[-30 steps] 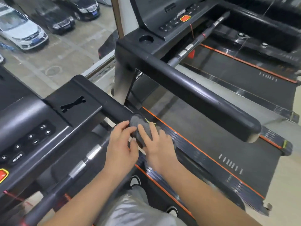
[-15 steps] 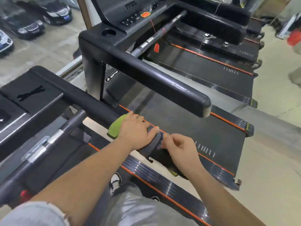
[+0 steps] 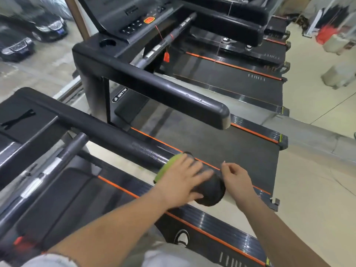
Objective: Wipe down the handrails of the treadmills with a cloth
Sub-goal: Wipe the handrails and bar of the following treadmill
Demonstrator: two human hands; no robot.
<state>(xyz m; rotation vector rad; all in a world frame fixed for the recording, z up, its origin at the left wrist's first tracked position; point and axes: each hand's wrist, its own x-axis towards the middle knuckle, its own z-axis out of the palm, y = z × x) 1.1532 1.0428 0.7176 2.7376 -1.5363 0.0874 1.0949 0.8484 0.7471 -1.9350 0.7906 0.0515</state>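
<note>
Green fabric cloth (image 3: 166,170): under left hand's (image 3: 183,180) flat, extended fingers, pressed onto black padded tubular handrail (image 3: 119,139). Rail's long axis runs up-left behind the fingertips, its free end just ahead. Right hand (image 3: 237,180): loosely curled, empty, beside that end.

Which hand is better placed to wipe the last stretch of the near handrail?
Left. The left hand presses the green cloth onto the near handrail, close to its end. The right hand hovers beside the rail's tip, holding no cloth.
</note>
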